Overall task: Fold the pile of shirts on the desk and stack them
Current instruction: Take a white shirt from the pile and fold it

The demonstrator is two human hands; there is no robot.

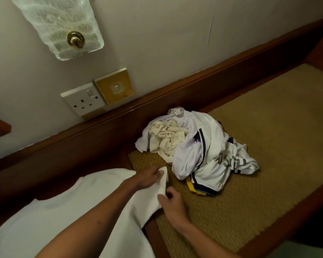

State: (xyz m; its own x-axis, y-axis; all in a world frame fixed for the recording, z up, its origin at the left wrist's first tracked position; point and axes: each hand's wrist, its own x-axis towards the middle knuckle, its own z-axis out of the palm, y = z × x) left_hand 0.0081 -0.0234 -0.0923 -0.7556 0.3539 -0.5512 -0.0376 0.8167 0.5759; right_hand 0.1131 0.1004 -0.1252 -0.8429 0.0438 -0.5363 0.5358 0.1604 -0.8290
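Note:
A white shirt [67, 207] lies spread flat over the desk's left part, reaching the bottom left of the view. My left hand [149, 176] grips its upper right corner, with cloth bunched under the fingers. My right hand [171, 202] sits just below, fingers curled and pinching the same edge of the shirt. A crumpled pile of shirts [196, 149] sits in the middle of the desk: white ones with dark stripes, a cream one on the left, and a yellow and blue piece sticking out underneath.
The desk [268, 146] has a woven tan mat top and a dark wooden rim. A wooden rail runs along the wall behind it. On the wall are a white socket [83, 101], a gold switch plate [115, 88] and a glass lamp [60, 25].

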